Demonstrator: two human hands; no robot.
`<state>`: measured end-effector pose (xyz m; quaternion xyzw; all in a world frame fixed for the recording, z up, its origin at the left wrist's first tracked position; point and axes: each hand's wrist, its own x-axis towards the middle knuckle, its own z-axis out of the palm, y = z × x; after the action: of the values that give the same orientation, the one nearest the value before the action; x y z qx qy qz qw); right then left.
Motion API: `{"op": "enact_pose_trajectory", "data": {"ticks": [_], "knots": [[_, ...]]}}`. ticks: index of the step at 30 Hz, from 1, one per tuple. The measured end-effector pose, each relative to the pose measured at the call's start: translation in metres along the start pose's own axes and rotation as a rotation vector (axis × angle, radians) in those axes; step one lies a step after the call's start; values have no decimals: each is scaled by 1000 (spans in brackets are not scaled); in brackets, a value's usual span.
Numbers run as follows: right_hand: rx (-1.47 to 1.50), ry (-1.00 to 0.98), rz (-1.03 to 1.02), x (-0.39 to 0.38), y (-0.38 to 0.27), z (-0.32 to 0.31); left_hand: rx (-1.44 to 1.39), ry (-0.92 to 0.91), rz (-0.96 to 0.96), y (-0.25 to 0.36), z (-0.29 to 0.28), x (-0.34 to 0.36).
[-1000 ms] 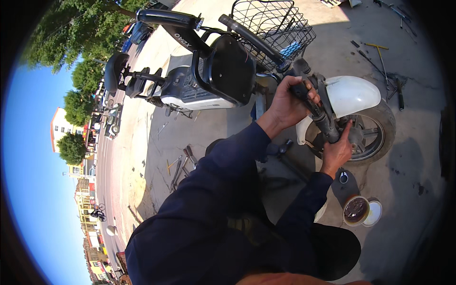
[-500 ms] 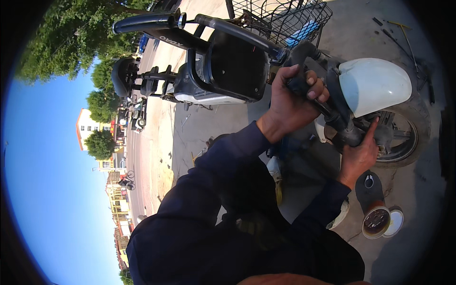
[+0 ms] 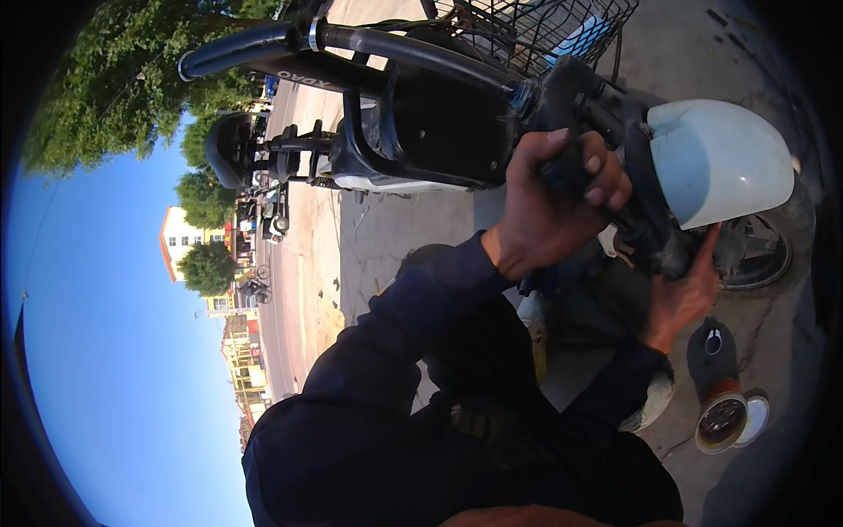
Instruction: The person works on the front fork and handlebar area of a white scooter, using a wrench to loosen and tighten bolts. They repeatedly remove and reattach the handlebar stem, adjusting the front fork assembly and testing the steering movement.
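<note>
The left hand [image 3: 562, 198] clenches its fingers around the black metal fork tube [image 3: 663, 249]; the right hand [image 3: 685, 296] touches its lower end, grip unclear.

Deep blue sky [image 3: 105, 334] filled the left of the frame, with leafy trees [image 3: 105, 92] at upper left. Pale buildings [image 3: 241, 360] stood sideways left of centre beside sunlit pavement [image 3: 312, 228]; grey concrete ground [image 3: 764, 342] lay at right, partly shadowed.

We find wire basket [image 3: 527, 35] cut by top edge; left hand [image 3: 562, 200] hides part of fork tube [image 3: 643, 235]; white fender [image 3: 722, 162] covers part of wheel [image 3: 762, 255].
</note>
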<state>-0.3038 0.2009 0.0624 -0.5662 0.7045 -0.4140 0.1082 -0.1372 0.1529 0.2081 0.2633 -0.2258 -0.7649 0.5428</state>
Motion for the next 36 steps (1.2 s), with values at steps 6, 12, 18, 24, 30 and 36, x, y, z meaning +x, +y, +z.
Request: {"op": "enact_pose_trajectory", "data": {"ticks": [6, 12, 18, 24, 30, 36], "knots": [[17, -21, 9, 2, -2, 0, 8, 2, 19, 1, -1, 2], [12, -36, 19, 6, -5, 4, 15, -16, 38, 8, 0, 4], [62, 12, -28, 16, -6, 18, 10, -43, 55, 12, -4, 10], [83, 67, -67, 27, -5, 29, 21, -65, 70, 11, -8, 18], [59, 109, -83, 42, -2, 35, 32, -116, 94, 13, -9, 27], [71, 82, -82, 70, -1, 35, 65, -122, 137, 11, -1, 45]]}}
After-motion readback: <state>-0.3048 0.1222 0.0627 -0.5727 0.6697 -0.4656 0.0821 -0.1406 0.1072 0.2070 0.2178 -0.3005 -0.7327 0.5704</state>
